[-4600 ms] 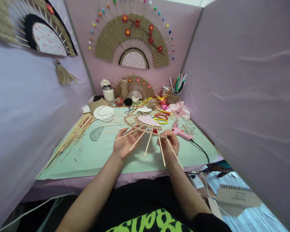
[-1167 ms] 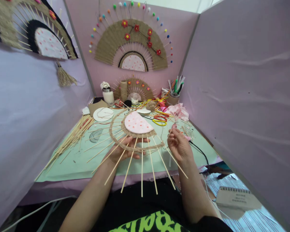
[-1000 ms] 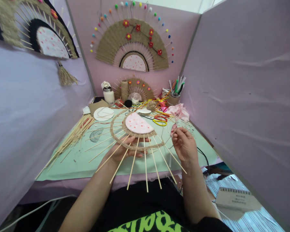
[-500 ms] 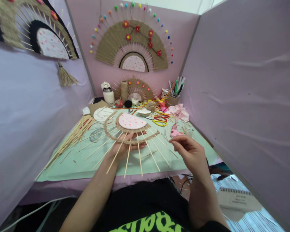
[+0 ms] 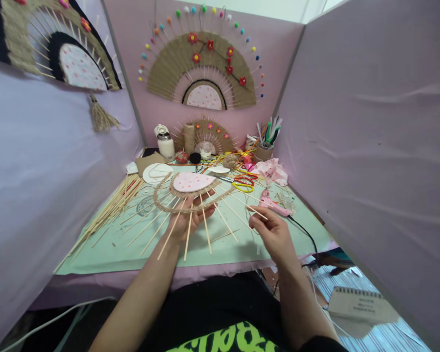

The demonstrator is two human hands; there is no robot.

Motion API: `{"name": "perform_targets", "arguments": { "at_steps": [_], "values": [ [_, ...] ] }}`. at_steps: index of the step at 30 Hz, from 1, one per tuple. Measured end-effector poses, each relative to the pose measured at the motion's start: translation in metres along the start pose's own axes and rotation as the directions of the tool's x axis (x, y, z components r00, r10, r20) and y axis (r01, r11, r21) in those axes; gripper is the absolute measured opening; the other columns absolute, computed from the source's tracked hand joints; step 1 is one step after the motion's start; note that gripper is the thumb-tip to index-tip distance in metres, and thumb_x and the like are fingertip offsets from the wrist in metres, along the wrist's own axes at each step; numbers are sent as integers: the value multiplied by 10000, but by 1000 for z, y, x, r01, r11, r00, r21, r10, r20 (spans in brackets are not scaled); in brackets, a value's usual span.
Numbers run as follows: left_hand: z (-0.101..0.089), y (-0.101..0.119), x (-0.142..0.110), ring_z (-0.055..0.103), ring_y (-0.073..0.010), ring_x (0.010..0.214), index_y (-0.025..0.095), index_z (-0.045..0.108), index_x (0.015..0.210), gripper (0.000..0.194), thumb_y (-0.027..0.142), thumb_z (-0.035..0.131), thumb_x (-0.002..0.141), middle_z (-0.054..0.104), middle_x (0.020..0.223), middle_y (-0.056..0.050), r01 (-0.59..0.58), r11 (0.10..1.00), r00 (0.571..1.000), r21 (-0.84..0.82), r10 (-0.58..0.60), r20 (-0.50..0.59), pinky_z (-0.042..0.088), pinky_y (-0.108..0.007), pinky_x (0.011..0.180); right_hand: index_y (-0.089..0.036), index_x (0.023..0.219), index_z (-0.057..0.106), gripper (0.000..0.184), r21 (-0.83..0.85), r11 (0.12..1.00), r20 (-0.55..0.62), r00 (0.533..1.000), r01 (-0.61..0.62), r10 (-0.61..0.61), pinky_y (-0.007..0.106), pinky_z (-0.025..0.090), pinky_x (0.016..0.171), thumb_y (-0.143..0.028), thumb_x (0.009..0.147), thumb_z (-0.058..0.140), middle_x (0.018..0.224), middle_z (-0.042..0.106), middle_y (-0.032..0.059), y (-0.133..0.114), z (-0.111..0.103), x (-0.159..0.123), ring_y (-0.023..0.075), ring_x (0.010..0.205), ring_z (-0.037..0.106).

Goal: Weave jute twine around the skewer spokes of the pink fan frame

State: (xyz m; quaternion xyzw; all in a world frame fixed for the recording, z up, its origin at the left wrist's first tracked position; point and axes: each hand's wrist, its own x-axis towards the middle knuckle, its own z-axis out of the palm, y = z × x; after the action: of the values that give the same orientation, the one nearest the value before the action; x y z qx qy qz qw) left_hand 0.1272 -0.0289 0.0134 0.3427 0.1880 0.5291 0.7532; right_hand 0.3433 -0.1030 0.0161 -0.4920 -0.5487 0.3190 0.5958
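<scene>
A half-round fan frame rests on my left hand (image 5: 201, 219), which grips it from below near the hub. Its hub is a half circle of pink dotted fabric (image 5: 194, 182) edged with twine, and thin wooden sticks (image 5: 206, 222) spread from it towards me. A band of twine (image 5: 160, 208) crosses the sticks in an arc. At the fan's right side my right hand (image 5: 273, 237) is closed, thumb against fingers, on a loose strand of twine, close to the outer sticks. The strand is thin and partly hidden by the fingers.
Loose sticks (image 5: 106, 210) lie in a pile on the left. Scissors (image 5: 244, 183) with red and yellow handles lie behind the fan. A pink glue gun (image 5: 275, 204) with a black cord lies beyond my right hand. Finished fans (image 5: 205, 56) hang on the walls.
My right hand has moved left and slightly down towards the outer sticks, uncovering the glue gun. The fan has shifted a little left and tilted in my left hand.
</scene>
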Motion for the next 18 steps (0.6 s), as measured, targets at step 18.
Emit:
{"name": "perform_targets", "arguments": {
  "at_steps": [18],
  "values": [
    [8, -11, -5, 592, -322, 1144, 218, 622, 1189, 384, 425, 537, 877, 621, 1266, -106, 146, 986, 971, -83, -127, 204, 459, -463, 974, -226, 956, 609, 178, -299, 773, 430, 802, 559, -415, 365, 467, 802, -161, 893, 456, 893, 658, 89, 15, 53, -5, 228, 876, 585]
  ]
}}
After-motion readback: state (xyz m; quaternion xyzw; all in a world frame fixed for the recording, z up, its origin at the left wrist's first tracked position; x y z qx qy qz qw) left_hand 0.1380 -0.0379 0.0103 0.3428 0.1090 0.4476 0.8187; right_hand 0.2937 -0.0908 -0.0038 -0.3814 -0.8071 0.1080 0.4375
